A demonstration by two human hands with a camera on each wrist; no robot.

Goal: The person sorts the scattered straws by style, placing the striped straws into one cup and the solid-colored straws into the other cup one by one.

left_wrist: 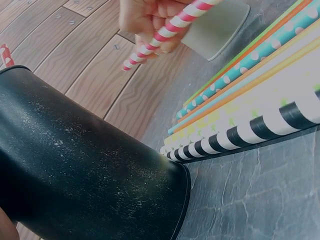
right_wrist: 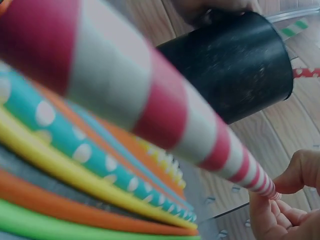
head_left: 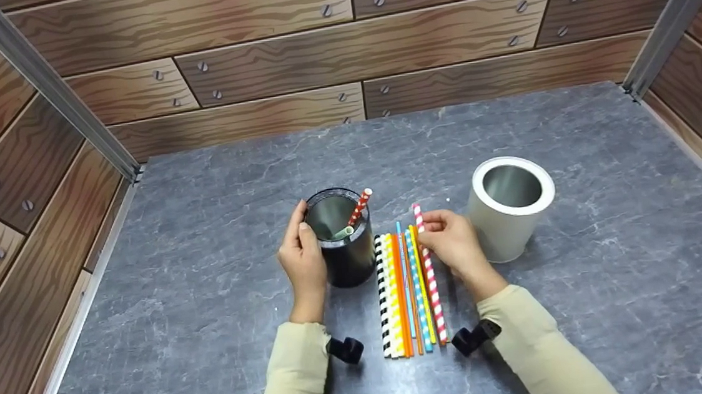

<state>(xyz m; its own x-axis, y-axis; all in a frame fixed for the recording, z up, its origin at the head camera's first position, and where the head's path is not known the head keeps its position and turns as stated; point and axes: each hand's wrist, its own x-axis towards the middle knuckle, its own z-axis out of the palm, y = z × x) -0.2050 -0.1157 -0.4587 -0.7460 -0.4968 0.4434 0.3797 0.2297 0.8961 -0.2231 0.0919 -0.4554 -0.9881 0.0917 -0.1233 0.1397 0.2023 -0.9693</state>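
My left hand [head_left: 307, 260] holds the side of a black can [head_left: 351, 263], fingers behind its rim and thumb at the near side. A red straw with white dots [head_left: 359, 207] and a green-and-white striped straw [head_left: 345, 231] stand in that can. My right hand [head_left: 455, 242] pinches a pink-and-white striped paper straw [head_left: 431, 278] near its far end. In the left wrist view this striped straw [left_wrist: 172, 27] is raised above the others. To its left lies a row of straws, among them black-and-white striped [head_left: 384, 301], yellow-patterned [head_left: 393, 300], orange and blue dotted [head_left: 420, 298] ones.
A white can [head_left: 504, 235] with an open top stands just right of my right hand. The grey marbled table [head_left: 211, 333] is bounded by wood-patterned walls [head_left: 272, 65] at the back and sides. Each wrist carries a small black camera [head_left: 345, 350].
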